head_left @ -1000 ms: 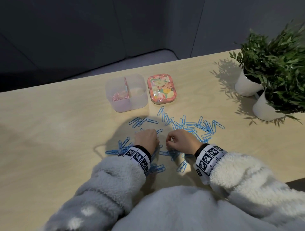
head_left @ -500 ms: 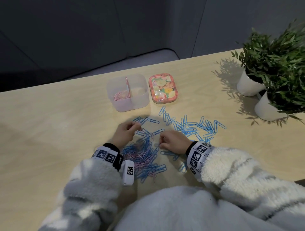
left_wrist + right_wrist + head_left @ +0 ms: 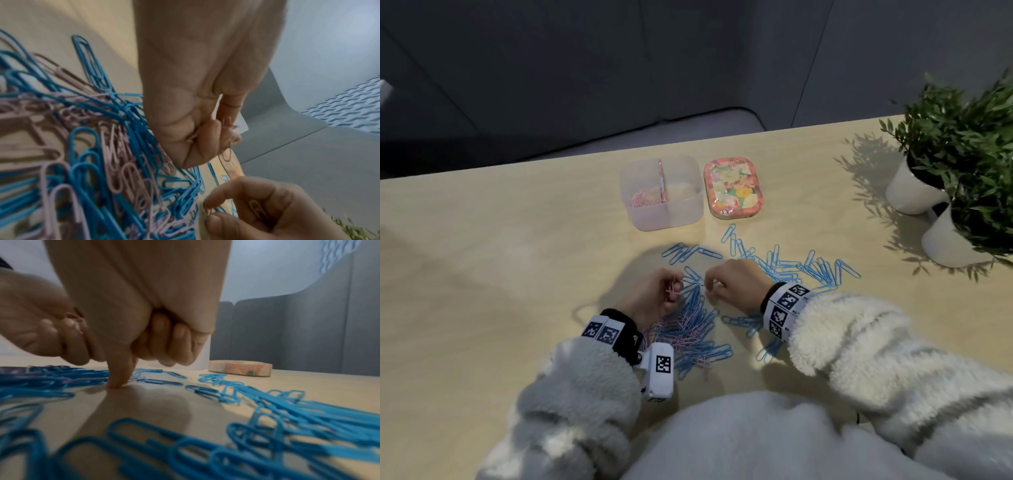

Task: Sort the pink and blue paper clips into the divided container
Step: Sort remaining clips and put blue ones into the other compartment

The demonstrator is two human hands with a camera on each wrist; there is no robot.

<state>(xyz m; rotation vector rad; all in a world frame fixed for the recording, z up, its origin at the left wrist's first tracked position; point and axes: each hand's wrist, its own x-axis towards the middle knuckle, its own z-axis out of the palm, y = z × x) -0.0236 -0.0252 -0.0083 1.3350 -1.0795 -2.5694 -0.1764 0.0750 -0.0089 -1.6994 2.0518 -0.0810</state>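
Observation:
A mixed pile of pink and blue paper clips [image 3: 690,329] lies on the table between my wrists. More blue clips [image 3: 808,267] spread to the right. My left hand [image 3: 654,296] is curled round a few pink clips [image 3: 674,287], which also show at its fingertips [image 3: 227,128]. My right hand [image 3: 732,281], just right of it, pinches a pink clip [image 3: 207,212] off the pile edge, one fingertip [image 3: 117,382] down on the table. The translucent divided container [image 3: 681,212] stands beyond, with pink clips [image 3: 645,199] in its left compartment; nothing shows in the right one.
The floral lid [image 3: 734,192] lies right of the container. Two white-potted plants [image 3: 962,164] stand at the table's right end. Bare tabletop [image 3: 482,274] stretches to the left.
My left arm swung out to the left, uncovering the mixed pile, and its hand now holds pink clips beside the right hand. The right hand stayed close to where it was.

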